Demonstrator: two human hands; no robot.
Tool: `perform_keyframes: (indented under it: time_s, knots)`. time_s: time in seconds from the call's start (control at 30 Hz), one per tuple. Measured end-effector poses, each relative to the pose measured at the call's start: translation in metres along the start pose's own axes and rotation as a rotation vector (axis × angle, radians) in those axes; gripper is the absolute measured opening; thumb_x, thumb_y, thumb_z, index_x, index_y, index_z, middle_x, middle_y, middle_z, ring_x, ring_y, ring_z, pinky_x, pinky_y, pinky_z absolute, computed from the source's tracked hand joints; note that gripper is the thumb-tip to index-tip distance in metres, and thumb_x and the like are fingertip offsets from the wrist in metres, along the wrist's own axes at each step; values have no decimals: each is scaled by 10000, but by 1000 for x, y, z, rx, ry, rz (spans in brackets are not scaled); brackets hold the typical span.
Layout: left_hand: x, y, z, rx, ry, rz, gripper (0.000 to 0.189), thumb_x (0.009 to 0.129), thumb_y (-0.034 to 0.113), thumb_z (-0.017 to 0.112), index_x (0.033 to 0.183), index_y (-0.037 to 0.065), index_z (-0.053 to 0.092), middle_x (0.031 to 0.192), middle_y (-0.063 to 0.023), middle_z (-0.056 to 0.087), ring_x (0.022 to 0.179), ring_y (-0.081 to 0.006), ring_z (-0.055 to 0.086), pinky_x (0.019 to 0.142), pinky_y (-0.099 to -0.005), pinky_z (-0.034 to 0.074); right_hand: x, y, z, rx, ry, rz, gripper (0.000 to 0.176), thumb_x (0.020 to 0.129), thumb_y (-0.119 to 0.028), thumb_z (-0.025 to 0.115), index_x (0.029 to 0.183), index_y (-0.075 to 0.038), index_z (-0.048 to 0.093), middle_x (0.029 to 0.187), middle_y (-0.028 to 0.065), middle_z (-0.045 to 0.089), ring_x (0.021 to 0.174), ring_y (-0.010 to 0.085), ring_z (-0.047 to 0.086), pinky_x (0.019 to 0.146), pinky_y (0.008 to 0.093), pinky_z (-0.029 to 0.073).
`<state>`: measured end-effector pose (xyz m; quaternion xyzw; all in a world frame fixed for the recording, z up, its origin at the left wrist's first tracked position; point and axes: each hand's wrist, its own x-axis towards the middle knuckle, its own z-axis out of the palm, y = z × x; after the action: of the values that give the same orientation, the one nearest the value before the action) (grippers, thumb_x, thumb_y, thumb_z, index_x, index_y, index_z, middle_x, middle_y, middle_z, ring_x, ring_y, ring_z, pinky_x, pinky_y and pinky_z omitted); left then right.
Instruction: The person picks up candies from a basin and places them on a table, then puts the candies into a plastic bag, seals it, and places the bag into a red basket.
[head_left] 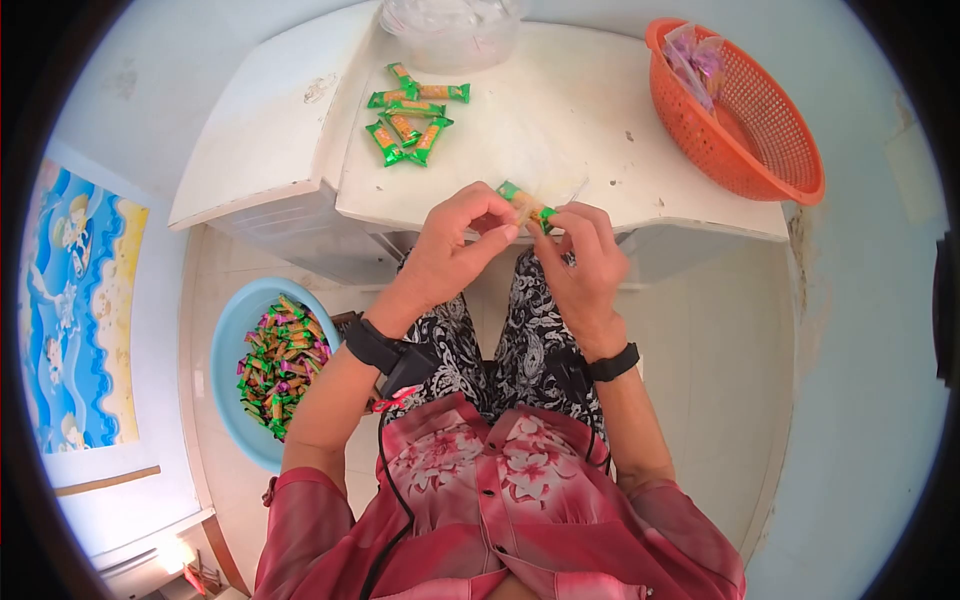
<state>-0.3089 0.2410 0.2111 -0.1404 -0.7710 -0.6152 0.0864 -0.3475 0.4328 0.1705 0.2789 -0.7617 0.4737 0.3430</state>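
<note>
At the front edge of the white table [580, 120], my left hand [465, 240] and my right hand [583, 262] meet with their fingertips close together. Between them is a clear plastic bag [530, 207], pinched at the fingers of both hands. A green-and-orange wrapped candy [509, 190] shows just beyond the fingertips, with more green wrapper by my right fingers. Whether these pieces lie inside the bag I cannot tell. Several wrapped candies [415, 108] lie in a loose pile farther back, to the left of my hands.
An orange basket [735, 165] holding filled plastic bags [692, 62] stands at the back right. A clear tub [455, 45] is at the back. On the floor at left, a blue basin [228, 375] holds many wrapped candies [283, 362].
</note>
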Motion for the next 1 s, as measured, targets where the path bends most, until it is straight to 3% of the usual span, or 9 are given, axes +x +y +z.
perform_keyframes:
  time_s: [0.2,0.3,0.4,0.5,0.6,0.7,0.8,0.9,1.0]
  knots:
    - [10,1,-10,31,-213,-66,60,998,60,662,1000,16,623,1005,-18,618,930,-110,586,853,-290,503,-5,-2,3,-59,-246,67,261,854,-50,848,1073,-61,705,1063,94,728,714,272,715,606,361,559]
    - [10,5,-7,61,-180,18,62,978,45,675,994,16,622,980,-31,613,911,-135,597,837,-303,509,-8,-6,0,33,-313,105,186,911,-29,766,1075,-45,681,1092,99,735,757,326,721,633,376,561]
    - [4,3,-4,201,-167,92,79,964,39,697,996,26,626,992,-57,628,891,-170,618,817,-320,522,-14,7,-5,135,-440,142,276,947,26,683,1214,-42,694,1134,116,746,770,312,735,636,358,562]
    - [-3,15,1,632,-32,365,138,951,45,728,1077,36,672,1041,-84,661,879,-198,637,784,-313,528,-7,0,-13,360,-547,414,440,1002,42,606,1422,-82,651,1116,94,753,770,218,741,620,319,556]
    - [-24,23,6,617,215,354,257,960,61,737,1211,45,687,1133,-100,701,903,-180,646,738,-305,541,5,-8,-22,492,-611,618,533,1045,32,567,1557,-113,587,1027,63,741,725,124,710,591,277,535]
    - [-39,8,-17,467,395,43,452,962,52,732,1403,35,637,1267,-114,709,912,-154,648,717,-312,563,12,-14,-30,591,-629,764,538,1072,3,559,1601,-97,552,806,5,690,586,56,611,527,231,470]
    - [-28,-19,-42,340,420,-85,605,959,27,717,1539,22,542,1374,-120,678,890,-126,643,704,-314,590,6,-11,-25,704,-554,829,520,1063,-12,595,1577,-93,582,766,0,681,597,55,644,516,222,454]
    - [-14,-26,-55,301,326,-158,733,944,2,701,1632,25,449,1453,-133,639,828,-116,634,689,-291,600,9,-11,-20,575,-501,854,428,1015,-6,666,1436,-77,687,924,33,713,581,53,559,508,224,465]
    - [-4,-14,-55,259,146,-319,758,938,-9,687,1650,44,433,1476,-144,632,782,-102,628,646,-269,604,8,-15,-8,423,-387,776,267,972,-44,740,1238,-48,772,898,26,719,608,62,567,526,243,463]
